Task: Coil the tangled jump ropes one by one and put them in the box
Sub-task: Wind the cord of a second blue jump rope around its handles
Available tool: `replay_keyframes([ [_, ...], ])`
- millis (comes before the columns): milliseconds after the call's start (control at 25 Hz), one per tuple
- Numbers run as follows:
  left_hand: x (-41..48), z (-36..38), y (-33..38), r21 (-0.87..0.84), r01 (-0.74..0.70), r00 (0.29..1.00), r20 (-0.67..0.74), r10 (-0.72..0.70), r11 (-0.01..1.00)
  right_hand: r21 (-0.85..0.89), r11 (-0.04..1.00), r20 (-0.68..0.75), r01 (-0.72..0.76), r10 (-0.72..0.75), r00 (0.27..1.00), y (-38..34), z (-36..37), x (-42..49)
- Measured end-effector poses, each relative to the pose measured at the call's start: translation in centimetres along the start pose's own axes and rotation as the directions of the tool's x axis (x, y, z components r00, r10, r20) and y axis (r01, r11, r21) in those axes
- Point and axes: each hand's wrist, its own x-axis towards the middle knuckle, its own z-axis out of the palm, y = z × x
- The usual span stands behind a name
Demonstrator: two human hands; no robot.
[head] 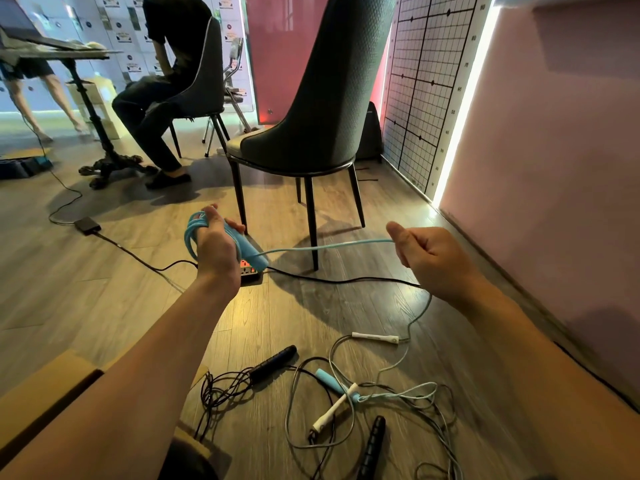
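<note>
Left grip [216, 245] is closed round a blue handle [247, 252], with several turns of the light-blue rope [329, 244] coiled over its fingers. The rope runs in mid-air, nearly straight, from that handle across to the right grip [433, 258], whose fingers are curled on it with the thumb on top. Below the right grip the rope drops to the floor [104, 289] toward the tangle [398, 396] at bottom centre. In the tangle: black handles [273, 363], white handles [375, 337], a second blue handle [327, 379], thin dark and pale cords crossing. Cardboard box [45, 386] is lower left, partly behind the left forearm, inside not visible. Past the hands are a dark chair [311, 98], a power strip [251, 275] and a black cable [346, 280] on the floor.
</note>
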Motion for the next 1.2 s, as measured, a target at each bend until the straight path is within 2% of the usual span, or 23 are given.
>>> replay_keyframes([
  [80,-0.5,0.0,-0.2,0.208,-0.077,0.995,0.072,0.063,0.975,0.055,0.998,-0.029,0.015,-0.014,0.999,-0.5,0.0,-0.3],
  [160,-1.3,0.4,-0.4,0.415,-0.192,0.967,0.234,0.099,0.890,0.091,0.995,-0.065,0.048,-0.042,0.997,-0.8,-0.1,-0.4],
  [240,-1.8,0.7,-0.8,0.544,-0.216,0.931,0.365,0.003,0.811,0.096,0.992,-0.117,0.087,-0.075,0.990,-1.0,-0.3,-0.3],
  [320,-2.2,1.0,-1.3,0.725,-0.216,0.865,0.453,-0.217,0.654,0.092,0.987,-0.208,0.129,-0.108,0.972,-0.9,-0.2,-0.2],
  [360,-2.7,1.0,-1.5,0.797,-0.223,0.804,0.476,-0.356,0.561,0.079,0.986,-0.257,0.150,-0.125,0.958,-0.7,0.0,-0.2],
  [400,-3.4,1.1,-1.5,0.830,-0.197,0.716,0.485,-0.502,0.521,0.064,0.985,-0.299,0.160,-0.134,0.945,-0.5,0.1,-0.1],
  [440,-4.3,1.3,-1.5,0.830,-0.126,0.599,0.500,-0.625,0.543,0.044,0.986,-0.337,0.159,-0.135,0.932,-0.2,0.3,0.0],
  [520,-5.9,1.9,-1.1,0.821,0.002,0.360,0.533,-0.766,0.572,0.001,0.990,-0.404,0.138,-0.126,0.906,0.6,0.3,0.2],
  [560,-6.9,2.4,-0.6,0.820,0.027,0.262,0.547,-0.795,0.572,-0.016,0.993,-0.435,0.120,-0.115,0.893,1.0,0.3,0.4],
  [640,-7.8,3.2,-0.2,0.801,0.068,0.129,0.584,-0.802,0.595,-0.040,0.997,-0.489,0.063,-0.074,0.869,1.5,0.3,0.7],
  [720,-8.4,3.9,0.4,0.740,0.143,0.064,0.656,-0.752,0.657,-0.081,0.996,-0.505,-0.040,-0.006,0.863,2.1,0.3,0.9],
  [800,-8.6,4.3,1.0,0.593,0.360,0.015,0.768,-0.640,0.720,-0.160,0.972,-0.415,-0.173,0.093,0.905,2.8,0.5,0.8],
  [840,-8.6,4.5,1.4,0.470,0.514,0.027,0.827,-0.561,0.718,-0.205,0.952,-0.330,-0.230,0.154,0.931,3.0,0.9,0.7],
  [880,-8.4,4.5,1.7,0.311,0.647,0.091,0.875,-0.476,0.696,-0.246,0.932,-0.231,-0.265,0.209,0.950,3.2,1.4,0.7],
  [920,-8.2,4.5,1.8,0.132,0.734,0.200,0.895,-0.398,0.666,-0.279,0.919,-0.126,-0.280,0.254,0.959,3.4,2.0,0.7],
  [960,-7.9,4.5,1.7,-0.041,0.762,0.337,0.878,-0.341,0.646,-0.287,0.916,-0.018,-0.281,0.288,0.957,3.4,2.6,0.7],
  [1040,-6.9,4.2,1.2,-0.316,0.683,0.603,0.753,-0.264,0.658,-0.232,0.929,0.200,-0.288,0.335,0.921,3.2,3.6,0.6],
  [1120,-5.3,3.8,0.9,-0.472,0.507,0.826,0.504,-0.251,0.721,-0.205,0.926,0.385,-0.316,0.373,0.844,2.8,4.5,0.2],
  [1160,-4.5,3.6,0.9,-0.513,0.430,0.896,0.346,-0.280,0.743,-0.206,0.923,0.455,-0.326,0.385,0.803,2.5,4.8,-0.1],
  [1200,-3.7,3.3,1.0,-0.538,0.370,0.929,0.198,-0.313,0.757,-0.205,0.920,0.506,-0.333,0.391,0.769,2.3,5.1,-0.2],
])
